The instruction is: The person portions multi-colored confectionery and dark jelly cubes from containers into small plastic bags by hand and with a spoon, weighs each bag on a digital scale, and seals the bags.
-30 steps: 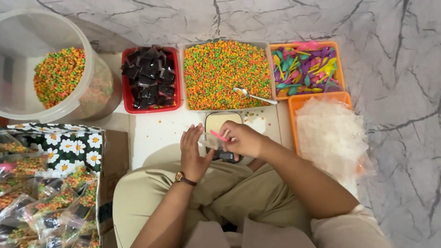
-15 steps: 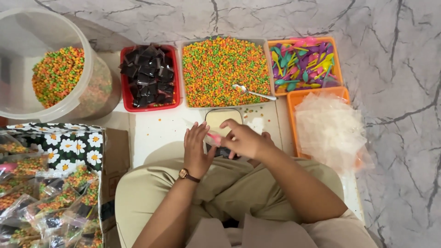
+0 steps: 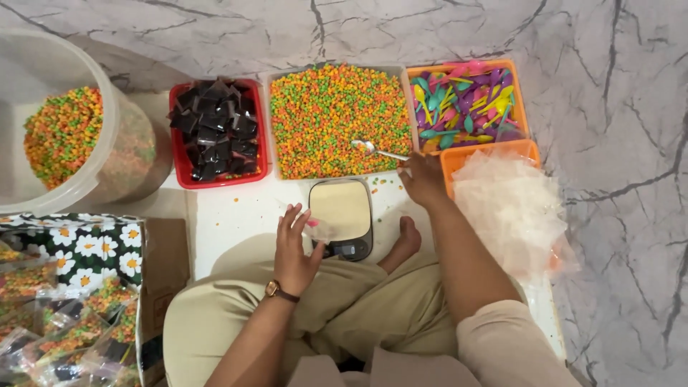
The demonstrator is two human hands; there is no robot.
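The left hand (image 3: 295,247) pinches a small clear bag (image 3: 317,231) with a pink item inside, fingers closed on it, just beside the left edge of the scale (image 3: 342,226) on the white mat (image 3: 236,215). The right hand (image 3: 423,179) rests at the front edge of the tray of coloured pellets (image 3: 337,118), fingers curled by the handle of the metal spoon (image 3: 376,150); whether they grip it cannot be told. Adjacent: orange tray of clear bags (image 3: 512,208).
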